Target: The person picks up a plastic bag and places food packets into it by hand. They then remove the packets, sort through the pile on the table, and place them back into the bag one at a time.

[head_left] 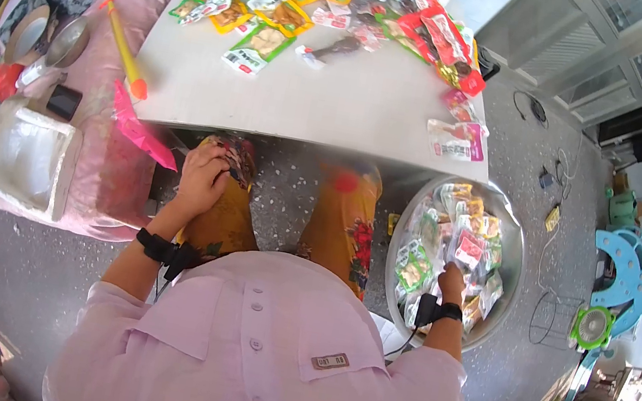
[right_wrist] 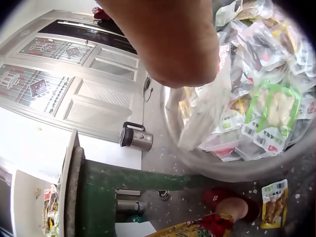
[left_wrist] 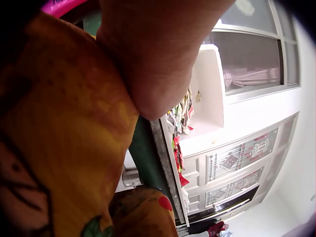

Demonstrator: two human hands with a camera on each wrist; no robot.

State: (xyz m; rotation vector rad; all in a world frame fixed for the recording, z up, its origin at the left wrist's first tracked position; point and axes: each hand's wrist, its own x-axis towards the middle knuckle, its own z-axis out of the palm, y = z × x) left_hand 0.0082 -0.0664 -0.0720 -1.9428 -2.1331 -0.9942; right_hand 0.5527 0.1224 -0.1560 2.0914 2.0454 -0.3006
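My left hand (head_left: pixel 205 177) rests on the left knee, over the flowered yellow trousers (head_left: pixel 219 217). In the left wrist view, the lower part of that hand (left_wrist: pixel 153 64) lies against the yellow cloth. On the right, my right hand (head_left: pixel 452 282) is over the metal basin (head_left: pixel 511 299), which is heaped with sealed snack packets (head_left: pixel 415 267). Its fingers are curled at a clear plastic packet (right_wrist: pixel 210 116) that rises above the others in the right wrist view; the fingertips are hidden. A green-edged packet (right_wrist: pixel 272 116) lies just beside it.
A white table (head_left: pixel 311 113) ahead carries more packets (head_left: pixel 286 10) along its far side. One packet (right_wrist: pixel 274 203) lies on the floor by the basin. At the left, a pink-covered bed (head_left: pixel 104 188) holds a white foam box (head_left: pixel 28 157) and a phone (head_left: pixel 63 102).
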